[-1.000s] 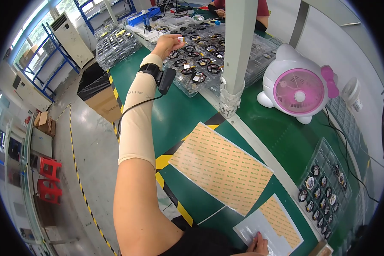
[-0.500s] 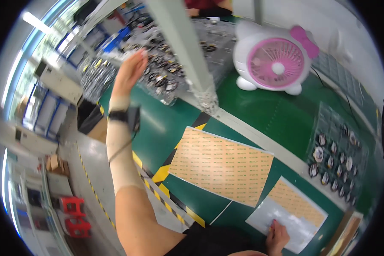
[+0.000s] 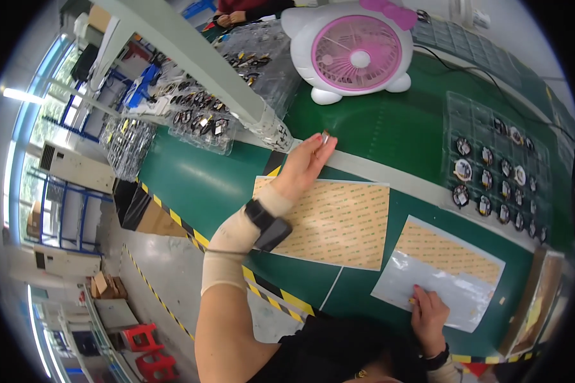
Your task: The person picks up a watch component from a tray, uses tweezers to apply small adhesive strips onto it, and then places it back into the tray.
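My left hand point(image 3: 308, 163) is above the far edge of a tan adhesive-backed sheet point(image 3: 345, 223) with printed green marks. Thumb and fingers pinch a small shiny part point(image 3: 326, 136), too small to name. A strap with a dark box point(image 3: 271, 230) is on that wrist, over a beige sleeve. To the right lies a second sheet point(image 3: 450, 252), part tan and part bare glossy white backing. My right hand point(image 3: 430, 313) rests on its white part, fingers curled together; a tiny yellowish bit shows at the fingertips, its kind unclear.
A clear tray point(image 3: 476, 118) with several small round parts lies at the right. Beyond the sheets stand a pink-and-white fan point(image 3: 358, 54) and a slanting grey post point(image 3: 191, 57). More trays of parts point(image 3: 201, 121) are at far left. A co-worker's hands point(image 3: 230, 18) show at the top. A cardboard box point(image 3: 533, 306) sits at lower right.
My left hand has come back from the far-left trays toward the tan sheet, now with a small part in its fingers. My right hand stays on the second sheet. The view has shifted.
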A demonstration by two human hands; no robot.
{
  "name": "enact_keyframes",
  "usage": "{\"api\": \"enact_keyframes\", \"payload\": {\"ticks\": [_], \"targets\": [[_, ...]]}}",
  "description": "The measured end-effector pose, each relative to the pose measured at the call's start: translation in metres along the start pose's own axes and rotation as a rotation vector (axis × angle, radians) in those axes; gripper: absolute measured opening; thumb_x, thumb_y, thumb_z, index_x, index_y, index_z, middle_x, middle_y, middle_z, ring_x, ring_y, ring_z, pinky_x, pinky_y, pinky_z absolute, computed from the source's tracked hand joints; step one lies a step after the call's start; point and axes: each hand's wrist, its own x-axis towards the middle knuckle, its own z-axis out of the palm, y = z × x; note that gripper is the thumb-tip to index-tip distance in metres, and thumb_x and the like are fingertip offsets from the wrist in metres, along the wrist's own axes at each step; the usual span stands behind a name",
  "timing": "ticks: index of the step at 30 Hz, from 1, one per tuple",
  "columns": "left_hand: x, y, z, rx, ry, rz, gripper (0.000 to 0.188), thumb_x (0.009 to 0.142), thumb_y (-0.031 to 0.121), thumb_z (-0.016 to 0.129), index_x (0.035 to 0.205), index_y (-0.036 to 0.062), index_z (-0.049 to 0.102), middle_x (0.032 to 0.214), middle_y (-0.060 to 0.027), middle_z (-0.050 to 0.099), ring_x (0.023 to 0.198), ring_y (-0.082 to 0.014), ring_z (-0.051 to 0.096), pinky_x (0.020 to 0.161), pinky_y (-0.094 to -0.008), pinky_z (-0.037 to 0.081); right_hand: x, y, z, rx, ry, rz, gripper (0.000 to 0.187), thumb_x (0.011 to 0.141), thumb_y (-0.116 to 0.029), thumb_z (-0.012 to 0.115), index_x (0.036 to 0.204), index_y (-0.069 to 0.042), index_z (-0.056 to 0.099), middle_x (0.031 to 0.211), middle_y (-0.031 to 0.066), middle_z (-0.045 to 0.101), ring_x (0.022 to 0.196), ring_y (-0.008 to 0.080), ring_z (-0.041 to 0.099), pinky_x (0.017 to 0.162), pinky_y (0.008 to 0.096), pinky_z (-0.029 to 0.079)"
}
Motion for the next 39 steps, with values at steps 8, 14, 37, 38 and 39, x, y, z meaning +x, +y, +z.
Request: {"api": "enact_keyframes", "payload": {"ticks": [8, 14, 37, 38, 39], "targets": [[0.047, 0.009, -0.01, 0.021, 0.054, 0.263, 0.017, 0.089, 0.001, 0.046, 0.105, -0.0048, 0.048, 0.094, -0.0099, 0.055, 0.095, -0.0201, 0.056, 0.091, -0.0274, 0.047, -0.003, 0.008, 0.0, 0.052, -0.02, -0.063, 0.027, 0.069, -0.001, 0.061, 0.096, -0.005, 0.061, 0.073, 0.0071, 0.053, 0.06, 0.0242, 0.054, 0.05, 0.0343, 0.043], [-0.032, 0.009, 0.016, 0.116, -0.015, 0.028, 0.017, 0.089, 0.002, 0.045, 0.104, -0.0021, 0.049, 0.096, -0.0105, 0.054, 0.09, -0.0192, 0.057, 0.083, -0.0249, 0.05, -0.009, 0.018, -0.003, 0.037, -0.045, -0.093, 0.025, 0.07, -0.003, 0.061, 0.095, -0.006, 0.061, 0.073, 0.0071, 0.053, 0.06, 0.0243, 0.055, 0.051, 0.0341, 0.044], [0.024, -0.014, 0.004, -0.096, 0.033, 0.17, 0.032, 0.089, -0.006, 0.037, 0.121, -0.0086, 0.034, 0.113, -0.0205, 0.047, 0.109, -0.0327, 0.049, 0.096, -0.0347, 0.044, -0.004, 0.009, -0.009, 0.077, 0.051, -0.138, 0.023, 0.07, -0.001, 0.061, 0.093, -0.006, 0.062, 0.069, 0.0083, 0.05, 0.058, 0.0258, 0.053, 0.049, 0.0346, 0.042], [0.035, -0.004, -0.003, -0.139, 0.084, 0.248, 0.034, 0.089, -0.006, 0.037, 0.122, -0.0075, 0.033, 0.112, -0.0203, 0.047, 0.107, -0.0316, 0.05, 0.096, -0.0346, 0.044, -0.005, 0.006, -0.01, 0.105, 0.056, -0.145, 0.022, 0.071, 0.0, 0.061, 0.092, -0.005, 0.063, 0.068, 0.0089, 0.05, 0.058, 0.0263, 0.054, 0.049, 0.0349, 0.042], [0.043, 0.009, -0.01, -0.181, 0.135, 0.331, 0.035, 0.088, -0.006, 0.038, 0.123, -0.0064, 0.032, 0.111, -0.02, 0.047, 0.106, -0.0304, 0.051, 0.096, -0.0345, 0.045, -0.006, 0.002, -0.011, 0.12, 0.062, -0.153, 0.022, 0.071, 0.0, 0.061, 0.092, -0.005, 0.063, 0.068, 0.0089, 0.05, 0.058, 0.0263, 0.054, 0.049, 0.0349, 0.042]]}}
